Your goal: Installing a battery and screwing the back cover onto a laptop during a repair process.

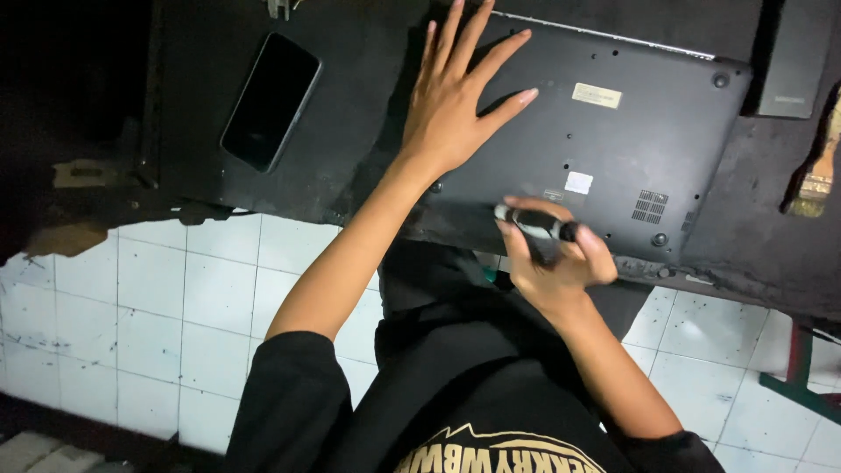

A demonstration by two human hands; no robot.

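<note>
A dark, worn tabletop (pixel 350 166) carries a flat dark grey laptop turned underside up (pixel 631 149), its long axis running left to right and tilting slightly down to the right, its near long edge facing the person. To its left lies a black smartphone (pixel 269 101), screen up, angled diagonally and well apart from the laptop. At the far right sit a dark rectangular block (pixel 799 61) and a worn paintbrush (pixel 819 175). The left hand (pixel 455 101) lies open, fingers spread, pressing flat on the laptop's left part. The right hand (pixel 556 258) is clenched around a short black screwdriver with a pale end (pixel 536 223), held roughly level at the laptop's near edge. White floor tiles (pixel 158 289) show below.
</note>
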